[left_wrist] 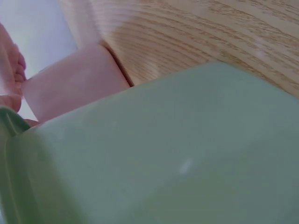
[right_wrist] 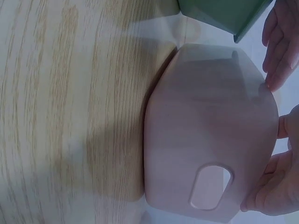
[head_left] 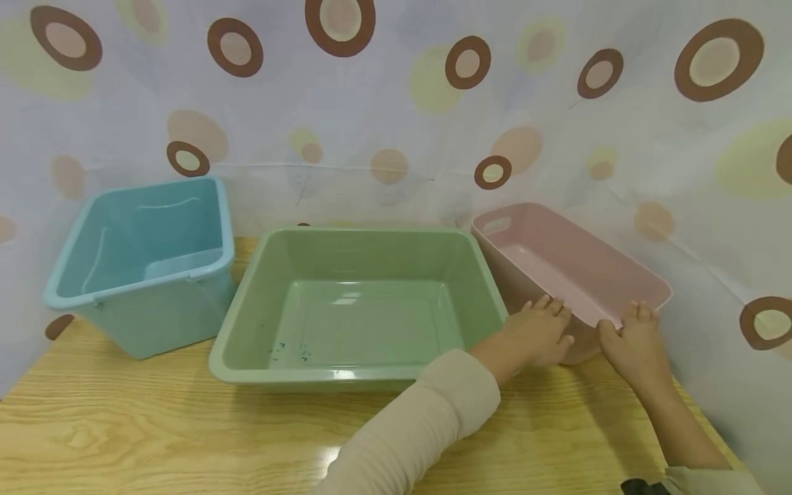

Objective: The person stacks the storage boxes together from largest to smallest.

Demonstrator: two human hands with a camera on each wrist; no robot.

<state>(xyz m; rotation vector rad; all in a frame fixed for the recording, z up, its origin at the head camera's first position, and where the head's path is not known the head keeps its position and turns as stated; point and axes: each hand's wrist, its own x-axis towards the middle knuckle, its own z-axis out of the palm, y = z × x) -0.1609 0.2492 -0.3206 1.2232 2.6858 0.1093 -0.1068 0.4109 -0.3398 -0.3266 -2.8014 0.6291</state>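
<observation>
A pink bin (head_left: 575,265) with a cut-out handle hole stands on the right, set at an angle. My left hand (head_left: 538,333) reaches across the green basin's corner, its extended fingers touching the bin's near long rim. At the bin's near end my right hand (head_left: 637,347) rests on the rim, thumb spread from the fingers. The right wrist view shows the bin's outer end wall (right_wrist: 210,126), with both hands at its upper edge. Next to the bin is a wide, shallow green basin (head_left: 365,375); its outer wall fills much of the left wrist view.
A deep light-blue bin (head_left: 167,309) stands to the left of the basin. All three containers sit on a wood-grain table (head_left: 155,426). Behind them hangs a pale curtain (head_left: 371,117) printed with circles. Small dark specks mark the basin's floor.
</observation>
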